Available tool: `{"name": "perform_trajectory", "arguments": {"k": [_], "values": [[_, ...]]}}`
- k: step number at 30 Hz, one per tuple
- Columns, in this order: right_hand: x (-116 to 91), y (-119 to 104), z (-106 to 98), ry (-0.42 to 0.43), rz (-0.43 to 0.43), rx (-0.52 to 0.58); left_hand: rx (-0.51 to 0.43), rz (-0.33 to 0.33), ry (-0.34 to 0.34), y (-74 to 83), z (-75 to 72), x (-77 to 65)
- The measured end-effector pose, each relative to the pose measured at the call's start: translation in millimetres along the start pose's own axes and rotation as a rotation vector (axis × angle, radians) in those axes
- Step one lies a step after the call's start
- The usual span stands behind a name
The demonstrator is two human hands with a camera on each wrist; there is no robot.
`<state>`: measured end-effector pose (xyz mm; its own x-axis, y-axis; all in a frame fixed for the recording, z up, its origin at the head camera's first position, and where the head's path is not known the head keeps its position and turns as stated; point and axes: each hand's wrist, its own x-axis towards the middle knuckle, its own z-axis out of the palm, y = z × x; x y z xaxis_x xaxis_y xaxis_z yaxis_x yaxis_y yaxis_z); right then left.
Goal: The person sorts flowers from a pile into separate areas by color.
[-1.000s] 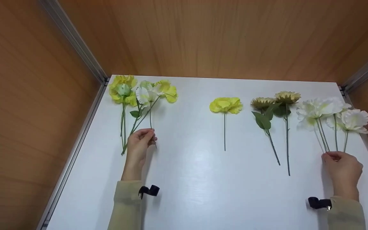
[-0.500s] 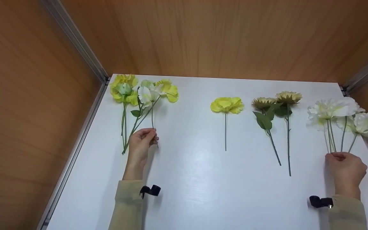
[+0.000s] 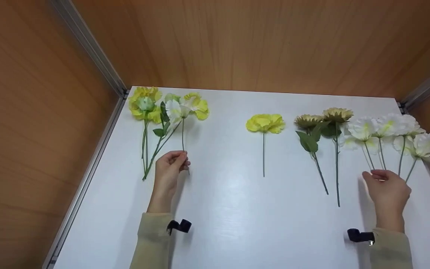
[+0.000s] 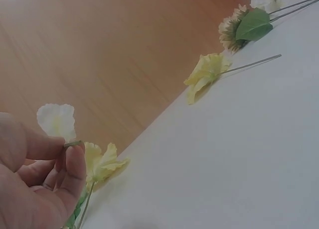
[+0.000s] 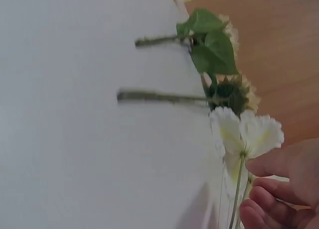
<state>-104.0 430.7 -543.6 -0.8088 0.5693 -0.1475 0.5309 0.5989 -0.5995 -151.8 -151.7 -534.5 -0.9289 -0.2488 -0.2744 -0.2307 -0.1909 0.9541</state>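
My left hand (image 3: 168, 166) pinches the thin stem of a white flower (image 3: 175, 111) between thumb and fingers. In the left wrist view the stem end pokes out past those fingertips, with the white petals (image 4: 56, 120) behind. At the right side of the table, my right hand (image 3: 388, 188) is beside the stems of several white flowers (image 3: 429, 144). Its thumb and index finger stand apart right at the stem of the leftmost white flower (image 3: 362, 129). That flower's stem (image 5: 238, 189) passes in front of the fingertips in the right wrist view, not between them.
Yellow flowers (image 3: 144, 95) with long stems lie at the table's left back corner. A single yellow flower (image 3: 265, 123) lies mid-table, and two beige flowers (image 3: 336, 115) with green leaves lie right of it. Wooden panels (image 3: 237, 45) rise around the white table (image 3: 230, 209).
My right hand shifts right, then back left, and the leftmost white flower now lies apart from the others. My left hand drifts slightly right with its white flower.
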Motion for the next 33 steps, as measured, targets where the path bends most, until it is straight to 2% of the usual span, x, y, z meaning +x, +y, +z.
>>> {"name": "perform_trajectory", "arguments": {"k": [4,9,15,18,21,27,30,33], "values": [[-25.2,-31.6,28.1,-0.011,-0.111,0.086,0.012,-0.002,-0.023,-4.6,14.9,-8.1],[-62.5,-73.5,70.8,-0.104,-0.241,0.206,0.047,0.028,-0.096,-14.1,38.4,-22.3],[-107.9,-116.4,113.9,-0.322,-0.284,0.346,0.027,0.1,-0.247,-27.0,64.8,-36.8],[-128.9,-132.1,131.1,-0.435,-0.29,0.426,-0.006,0.105,-0.322,-30.3,76.0,-41.2],[-145.0,-141.6,144.8,-0.522,-0.318,0.479,-0.004,0.095,-0.37,-32.9,85.3,-43.6],[-163.2,-147.9,158.2,-0.667,-0.345,0.538,0.059,0.086,-0.402,-37.4,96.1,-44.9],[-167.2,-149.3,160.2,-0.699,-0.333,0.59,0.09,0.09,-0.407,-39.3,98.9,-45.4],[-169.0,-150.3,162.5,-0.691,-0.316,0.618,0.124,0.092,-0.402,-39.8,100.9,-46.8]]}}
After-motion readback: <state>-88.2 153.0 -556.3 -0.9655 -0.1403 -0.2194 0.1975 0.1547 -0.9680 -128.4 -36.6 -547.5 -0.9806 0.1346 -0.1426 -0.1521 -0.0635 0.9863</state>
